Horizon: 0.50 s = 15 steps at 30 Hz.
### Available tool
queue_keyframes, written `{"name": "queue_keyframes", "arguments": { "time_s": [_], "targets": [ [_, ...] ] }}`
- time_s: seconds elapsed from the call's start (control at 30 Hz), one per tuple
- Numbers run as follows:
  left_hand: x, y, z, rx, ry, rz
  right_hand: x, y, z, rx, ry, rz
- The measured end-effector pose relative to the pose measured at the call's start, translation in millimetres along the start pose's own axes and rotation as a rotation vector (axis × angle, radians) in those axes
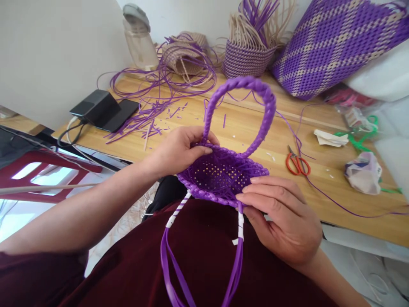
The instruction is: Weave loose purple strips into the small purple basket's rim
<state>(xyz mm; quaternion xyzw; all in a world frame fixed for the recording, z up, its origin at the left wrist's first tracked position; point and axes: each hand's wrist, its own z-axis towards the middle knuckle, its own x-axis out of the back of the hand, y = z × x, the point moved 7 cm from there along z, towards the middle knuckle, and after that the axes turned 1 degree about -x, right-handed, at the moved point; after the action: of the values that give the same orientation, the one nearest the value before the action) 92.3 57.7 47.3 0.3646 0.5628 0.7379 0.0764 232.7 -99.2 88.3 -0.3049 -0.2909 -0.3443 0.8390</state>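
Observation:
A small purple woven basket [223,175] with a braided arched handle [255,98] is held in front of my chest, its opening toward me. My left hand [182,149] is closed on the basket's far left rim, at the foot of the handle. My right hand [281,213] grips the near right rim, fingers pressed over the braided edge. Two loose purple strips [169,264] wrapped with white tape hang from the near rim over my dark red shirt.
A wooden table [255,140] carries red-handled scissors [298,163], purple strip cuttings [150,115], a black device [102,110], an unfinished purple basket [246,55], a large purple-and-tan woven bag [335,42], crumpled paper [330,137] and a plastic bag [364,172]. A red chair [41,170] stands at left.

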Motion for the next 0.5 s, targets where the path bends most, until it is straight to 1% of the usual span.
{"name": "queue_keyframes", "arguments": {
  "time_s": [0.1, 0.17, 0.2, 0.23, 0.3, 0.33, 0.37, 0.43, 0.5],
  "targets": [
    [-3.9, -4, 1, 0.064, -0.123, -0.039, 1, 3, -3, -0.021, -0.053, 0.111],
    [-2.6, -5, -3, 0.077, -0.134, -0.051, 4, 7, -10, -0.061, -0.068, 0.231],
    [-1.6, -5, -5, 0.072, -0.124, -0.055, 7, 10, -14, -0.095, -0.041, 0.286],
    [-1.0, -4, -8, 0.062, -0.111, -0.058, 12, 15, -18, -0.137, 0.016, 0.327],
    [-1.2, 0, -13, 0.04, -0.086, -0.056, 23, 27, -28, -0.251, 0.166, 0.371],
    [-1.8, 2, -15, 0.024, -0.072, -0.05, 24, 34, -32, -0.326, 0.207, 0.39],
    [-2.6, 5, -17, 0.007, -0.058, -0.041, 23, 40, -36, -0.407, 0.21, 0.417],
    [-4.4, 12, -19, -0.037, -0.031, -0.022, 10, 50, -39, -0.56, 0.112, 0.495],
    [-7.3, 18, -20, -0.085, -0.022, -0.01, -4, 53, -39, -0.649, -0.022, 0.545]
  ]
}}
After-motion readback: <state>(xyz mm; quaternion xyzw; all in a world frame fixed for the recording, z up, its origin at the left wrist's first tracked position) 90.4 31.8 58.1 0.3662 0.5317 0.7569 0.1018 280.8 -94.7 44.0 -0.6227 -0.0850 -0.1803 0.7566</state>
